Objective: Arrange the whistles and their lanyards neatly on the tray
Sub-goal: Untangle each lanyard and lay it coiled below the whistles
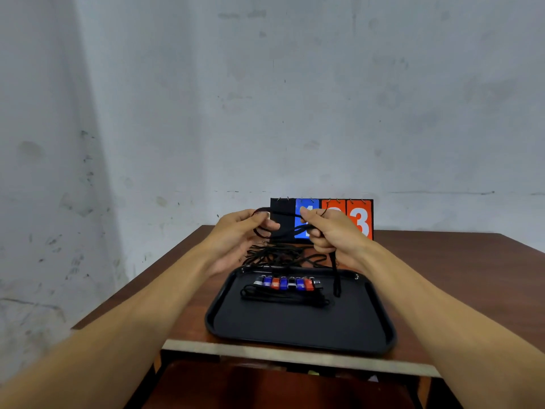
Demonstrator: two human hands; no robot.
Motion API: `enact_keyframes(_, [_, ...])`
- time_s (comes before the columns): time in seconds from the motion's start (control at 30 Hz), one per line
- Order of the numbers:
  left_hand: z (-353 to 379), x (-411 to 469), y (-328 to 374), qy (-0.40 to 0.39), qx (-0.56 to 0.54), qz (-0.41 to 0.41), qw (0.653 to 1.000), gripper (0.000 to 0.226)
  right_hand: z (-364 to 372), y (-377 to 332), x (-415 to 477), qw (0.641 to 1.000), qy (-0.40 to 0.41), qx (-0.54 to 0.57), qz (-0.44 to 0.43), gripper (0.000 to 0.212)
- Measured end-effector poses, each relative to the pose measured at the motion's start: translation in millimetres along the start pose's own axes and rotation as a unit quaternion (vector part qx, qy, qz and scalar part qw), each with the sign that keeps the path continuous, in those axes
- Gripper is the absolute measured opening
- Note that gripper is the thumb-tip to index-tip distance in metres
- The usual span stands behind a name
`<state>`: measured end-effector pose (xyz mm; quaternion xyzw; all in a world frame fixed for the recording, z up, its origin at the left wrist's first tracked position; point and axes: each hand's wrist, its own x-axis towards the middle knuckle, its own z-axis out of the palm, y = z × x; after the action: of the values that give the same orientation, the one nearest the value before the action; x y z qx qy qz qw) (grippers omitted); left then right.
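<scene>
A black tray lies on the brown table near its front edge. Several whistles, blue, red, silver and black, sit in a row at the tray's far side, with folded black lanyards just in front of them. Above the tray's far edge, my left hand and my right hand both hold one black lanyard stretched between them. One end of it hangs from my right hand down onto the tray. A tangle of more black lanyards lies on the table behind the tray.
A flip scoreboard with black, blue and red cards stands at the table's back edge against a grey wall. The brown table stretches out to the right of the tray. A chair seat shows below the table's front edge.
</scene>
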<state>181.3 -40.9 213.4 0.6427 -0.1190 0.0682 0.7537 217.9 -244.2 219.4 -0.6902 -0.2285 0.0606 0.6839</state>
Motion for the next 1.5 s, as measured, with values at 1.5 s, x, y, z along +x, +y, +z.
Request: enact_keyframes(1.5, [-71.5,-9.4,-105.0,0.032,0.274,-0.085,0.958,0.013,-18.4,123.6,-8.0,0.98,-0.044,-0.159,0.109,0.018])
